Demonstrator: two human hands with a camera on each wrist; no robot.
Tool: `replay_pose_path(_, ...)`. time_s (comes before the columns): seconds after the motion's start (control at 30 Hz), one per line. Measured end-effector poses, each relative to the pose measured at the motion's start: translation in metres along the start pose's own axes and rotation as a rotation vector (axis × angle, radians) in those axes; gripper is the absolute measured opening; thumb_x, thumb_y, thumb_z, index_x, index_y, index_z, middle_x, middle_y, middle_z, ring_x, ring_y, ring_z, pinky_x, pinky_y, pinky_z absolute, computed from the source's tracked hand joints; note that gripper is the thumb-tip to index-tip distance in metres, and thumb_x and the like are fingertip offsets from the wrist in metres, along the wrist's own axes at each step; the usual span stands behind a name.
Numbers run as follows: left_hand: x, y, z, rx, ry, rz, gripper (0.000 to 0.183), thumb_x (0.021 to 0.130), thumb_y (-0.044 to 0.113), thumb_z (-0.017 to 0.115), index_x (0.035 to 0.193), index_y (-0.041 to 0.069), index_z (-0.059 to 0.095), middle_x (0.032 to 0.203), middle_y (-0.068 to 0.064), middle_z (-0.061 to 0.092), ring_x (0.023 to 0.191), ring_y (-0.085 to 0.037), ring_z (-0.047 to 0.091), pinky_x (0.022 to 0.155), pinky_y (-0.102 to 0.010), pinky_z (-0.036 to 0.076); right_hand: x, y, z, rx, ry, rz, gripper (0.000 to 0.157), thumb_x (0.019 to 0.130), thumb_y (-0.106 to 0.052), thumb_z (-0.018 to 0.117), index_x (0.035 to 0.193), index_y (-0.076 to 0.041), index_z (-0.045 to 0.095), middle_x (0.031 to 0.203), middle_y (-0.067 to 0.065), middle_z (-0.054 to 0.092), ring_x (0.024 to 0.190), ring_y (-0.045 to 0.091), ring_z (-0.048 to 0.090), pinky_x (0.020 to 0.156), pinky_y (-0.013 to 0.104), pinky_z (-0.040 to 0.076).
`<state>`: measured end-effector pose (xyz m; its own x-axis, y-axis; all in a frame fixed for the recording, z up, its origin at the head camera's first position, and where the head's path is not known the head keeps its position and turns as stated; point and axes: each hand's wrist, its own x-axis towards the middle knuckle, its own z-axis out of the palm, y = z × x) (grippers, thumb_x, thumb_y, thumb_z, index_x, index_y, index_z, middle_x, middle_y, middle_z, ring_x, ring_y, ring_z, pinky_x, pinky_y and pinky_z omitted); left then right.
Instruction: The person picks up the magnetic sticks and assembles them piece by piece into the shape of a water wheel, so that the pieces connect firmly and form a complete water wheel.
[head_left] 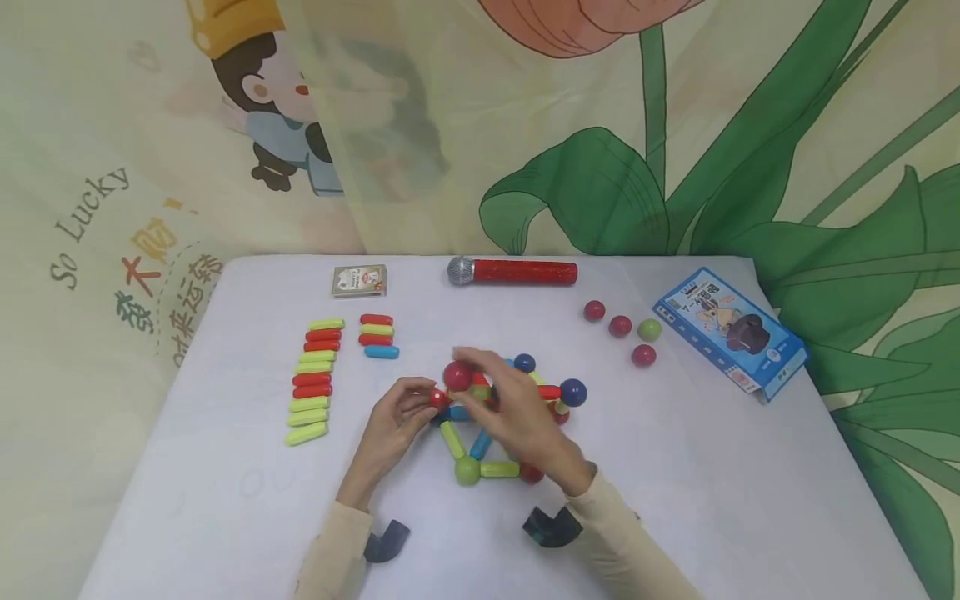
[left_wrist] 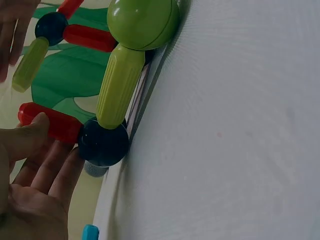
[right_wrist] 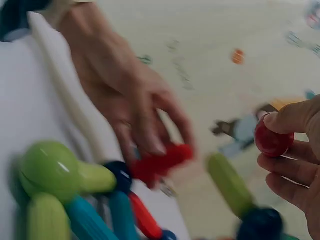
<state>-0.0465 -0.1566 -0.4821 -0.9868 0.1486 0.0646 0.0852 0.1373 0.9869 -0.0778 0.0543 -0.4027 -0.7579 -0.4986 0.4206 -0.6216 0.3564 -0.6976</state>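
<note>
My left hand (head_left: pixel 392 423) pinches a red rod (left_wrist: pixel 55 122) between thumb and fingers. The rod's lower end meets a dark blue ball (left_wrist: pixel 103 141) at the left corner of a built frame of rods and balls. My right hand (head_left: pixel 521 412) holds a red ball (head_left: pixel 457 376) in its fingertips, raised over the frame beside the left hand. In the right wrist view that red ball (right_wrist: pixel 274 136) is apart from the red rod. A green ball (head_left: pixel 468 470) forms the frame's near corner, joined to yellow-green rods. Part of the frame is hidden behind my right hand.
Yellow-green and red rods (head_left: pixel 311 379) lie in a column at left, with a shorter column (head_left: pixel 377 330) beside it. Several loose balls (head_left: pixel 620 326) sit near a blue box (head_left: pixel 731 333) at right. A red microphone (head_left: pixel 517 272) and a small card box (head_left: pixel 360 281) lie at the back.
</note>
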Motion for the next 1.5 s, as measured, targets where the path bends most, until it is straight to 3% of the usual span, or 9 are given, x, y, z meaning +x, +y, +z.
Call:
replay_pose_path(0.2, 0.001, 0.003, 0.004, 0.007, -0.019, -0.013, 0.041, 0.088, -0.007, 0.061, 0.126, 0.001, 0.048, 0.124, -0.017, 0.057, 0.110, -0.019, 0.063, 0.093, -0.024, 0.049, 0.004, -0.006, 0.027, -0.257, -0.213, 0.052, 0.066, 0.083, -0.020, 0.076, 0.141, -0.016, 0.045, 0.130, 0.001, 0.060, 0.118, 0.015, 0.057, 0.103, 0.039, 0.044)
replay_pose_path(0.37, 0.002, 0.003, 0.005, 0.008, -0.024, -0.002, 0.040, 0.088, -0.007, 0.062, 0.125, 0.001, 0.049, 0.122, -0.018, 0.059, 0.109, -0.021, 0.063, 0.093, -0.025, 0.050, 0.003, -0.005, 0.027, -0.372, -0.242, 0.051, 0.066, 0.082, -0.022, 0.077, 0.140, -0.016, 0.046, 0.126, 0.000, 0.061, 0.118, 0.016, 0.057, 0.108, 0.043, 0.038)
replay_pose_path(0.53, 0.002, 0.003, 0.002, 0.003, -0.042, 0.012, 0.040, 0.089, -0.002, 0.063, 0.127, 0.003, 0.049, 0.125, -0.016, 0.059, 0.111, -0.017, 0.061, 0.095, -0.025, 0.049, 0.002, -0.006, 0.021, -0.377, -0.255, 0.036, 0.066, 0.083, -0.025, 0.075, 0.141, -0.017, 0.044, 0.129, 0.000, 0.058, 0.122, 0.016, 0.053, 0.110, 0.045, 0.035)
replay_pose_path(0.7, 0.010, 0.006, -0.015, 0.085, 0.094, 0.081, 0.038, 0.090, -0.001, 0.062, 0.127, 0.003, 0.052, 0.124, -0.013, 0.059, 0.117, -0.017, 0.058, 0.098, -0.026, 0.047, -0.011, -0.003, 0.002, -0.286, -0.101, 0.006, 0.060, 0.084, -0.023, 0.075, 0.138, -0.015, 0.050, 0.131, 0.001, 0.058, 0.123, 0.017, 0.052, 0.103, 0.041, 0.043)
replay_pose_path(0.83, 0.029, 0.005, -0.035, 0.406, 0.243, 0.118, 0.037, 0.088, -0.002, 0.064, 0.123, 0.006, 0.055, 0.121, -0.010, 0.060, 0.118, -0.023, 0.054, 0.101, -0.039, 0.046, -0.030, 0.006, -0.021, -0.158, 0.123, -0.011, 0.051, 0.081, -0.006, 0.074, 0.129, -0.008, 0.056, 0.121, 0.007, 0.062, 0.110, 0.020, 0.059, 0.085, 0.030, 0.054)
replay_pose_path(0.97, 0.044, 0.000, -0.052, 0.723, 0.222, 0.030, 0.041, 0.086, 0.000, 0.067, 0.125, 0.008, 0.055, 0.122, -0.011, 0.058, 0.115, -0.029, 0.049, 0.098, -0.049, 0.045, -0.050, 0.019, -0.041, -0.094, 0.328, 0.022, 0.041, 0.081, 0.007, 0.068, 0.120, -0.001, 0.059, 0.111, 0.012, 0.065, 0.103, 0.022, 0.062, 0.086, 0.019, 0.051)
replay_pose_path(1.1, 0.050, 0.000, -0.059, 0.870, 0.149, -0.060, 0.041, 0.086, 0.002, 0.068, 0.126, 0.006, 0.056, 0.124, -0.014, 0.056, 0.112, -0.033, 0.045, 0.094, -0.050, 0.047, -0.068, 0.036, -0.057, -0.114, 0.487, 0.112, 0.032, 0.084, 0.011, 0.062, 0.115, 0.001, 0.062, 0.106, 0.015, 0.067, 0.103, 0.013, 0.063, 0.094, 0.015, 0.044)
replay_pose_path(1.33, 0.056, -0.002, -0.061, 0.930, 0.114, -0.064, 0.039, 0.087, 0.003, 0.067, 0.124, 0.007, 0.057, 0.120, -0.014, 0.058, 0.108, -0.034, 0.051, 0.094, -0.049, 0.048, -0.087, 0.060, -0.064, -0.137, 0.556, 0.256, 0.026, 0.089, 0.009, 0.058, 0.114, 0.002, 0.062, 0.104, 0.017, 0.068, 0.101, -0.005, 0.057, 0.090, 0.009, 0.042)
replay_pose_path(1.5, 0.040, -0.003, -0.058, 0.727, 0.164, -0.037, 0.042, 0.088, 0.004, 0.067, 0.128, 0.008, 0.053, 0.117, -0.013, 0.060, 0.108, -0.030, 0.057, 0.094, -0.048, 0.049, -0.095, 0.073, -0.061, -0.111, 0.546, 0.336, 0.023, 0.093, 0.002, 0.056, 0.115, 0.001, 0.062, 0.104, 0.014, 0.068, 0.099, -0.002, 0.058, 0.087, 0.008, 0.043)
